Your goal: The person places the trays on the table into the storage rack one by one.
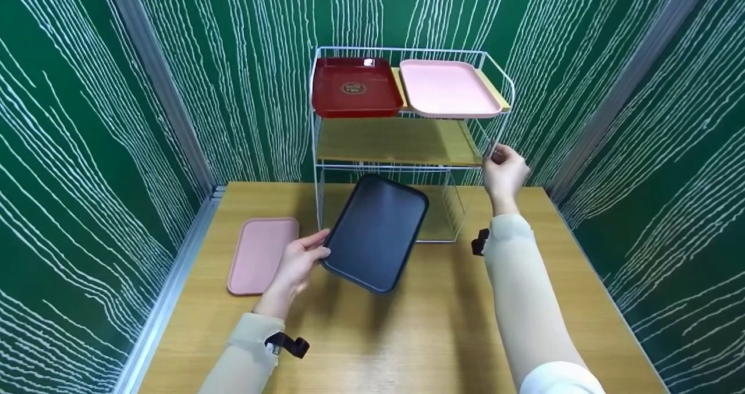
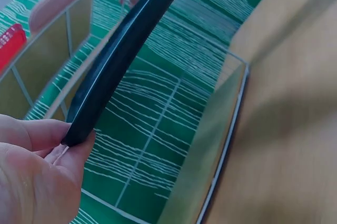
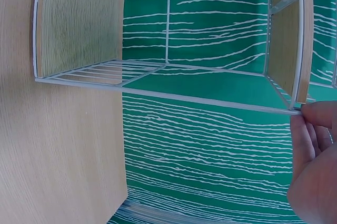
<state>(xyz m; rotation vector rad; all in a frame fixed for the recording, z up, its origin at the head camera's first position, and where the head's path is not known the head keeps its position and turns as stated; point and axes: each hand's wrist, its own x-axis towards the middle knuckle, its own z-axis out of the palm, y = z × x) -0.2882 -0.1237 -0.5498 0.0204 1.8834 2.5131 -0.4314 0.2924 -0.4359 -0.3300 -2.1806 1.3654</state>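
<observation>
My left hand (image 1: 295, 266) pinches a black tray (image 1: 377, 234) by its left edge, thumb on one face and fingers on the other. The tray is tilted in front of the rack's lower part; in the left wrist view the black tray (image 2: 124, 56) shows nearly edge-on. With thumb and fingers my right hand (image 1: 505, 171) grips the right front post of a white wire rack (image 1: 317, 149), level with its middle shelf. In the right wrist view the right hand (image 3: 318, 153) pinches that post at the shelf corner.
On the rack's top shelf sit a dark red tray (image 1: 355, 88) and a pink tray (image 1: 451, 88) side by side. Below is a wooden middle shelf (image 1: 396, 141). Another pink tray (image 1: 263, 255) lies on the wooden table (image 1: 419, 336), left of the rack. Green white-streaked walls (image 1: 657, 167) enclose the table.
</observation>
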